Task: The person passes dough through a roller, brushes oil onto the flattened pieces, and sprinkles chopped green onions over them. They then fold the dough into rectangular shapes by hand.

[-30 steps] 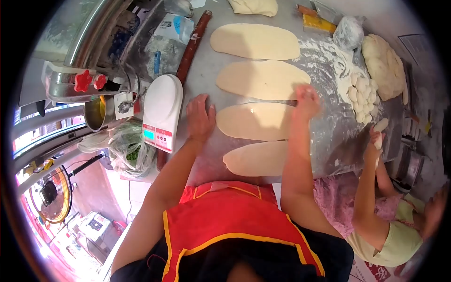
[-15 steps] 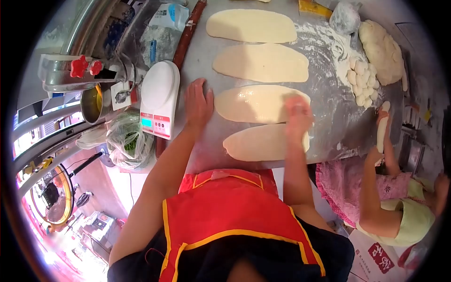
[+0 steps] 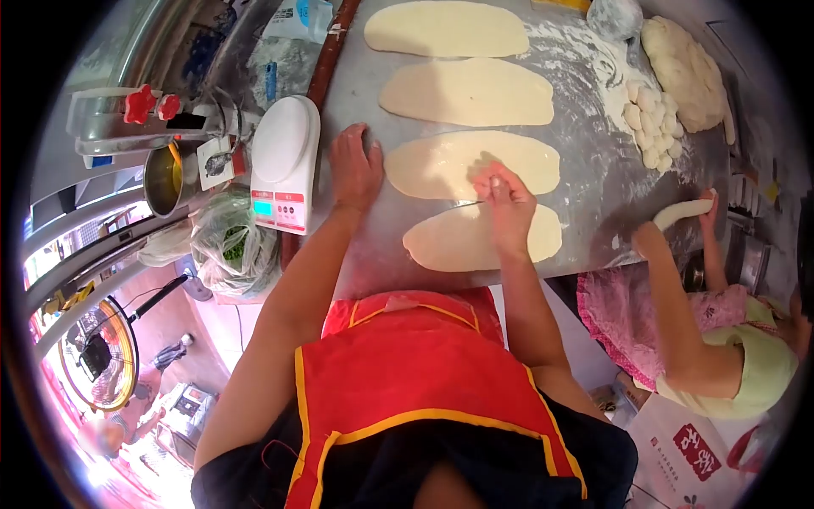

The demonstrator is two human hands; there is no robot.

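Note:
Several long flat dough sheets lie in a column on the metal table. My right hand (image 3: 506, 202) is over the lower edge of a shiny dough sheet (image 3: 432, 161), its fingertips pinched together; what they hold, if anything, is too small to make out. Its wrist passes above the nearest dough sheet (image 3: 449, 242). My left hand (image 3: 356, 170) rests on the table left of the shiny sheet, fingers stretched out, beside a white kitchen scale (image 3: 284, 161). Farther up are a matte dough sheet (image 3: 466, 92) and the farthest dough sheet (image 3: 445, 28).
A brown rolling pin (image 3: 332, 59) lies behind the scale. On the right are small dough pieces (image 3: 651, 127), a large dough lump (image 3: 682, 72) and scattered flour (image 3: 585, 64). A co-worker (image 3: 695, 331) holds a dough strip (image 3: 682, 210). A plastic bag of greens (image 3: 233, 246) sits left.
My right hand has moved left along the shiny sheet, its fingers now pinched. My left hand stays beside the scale. The co-worker's dough strip has swung from upright to nearly level.

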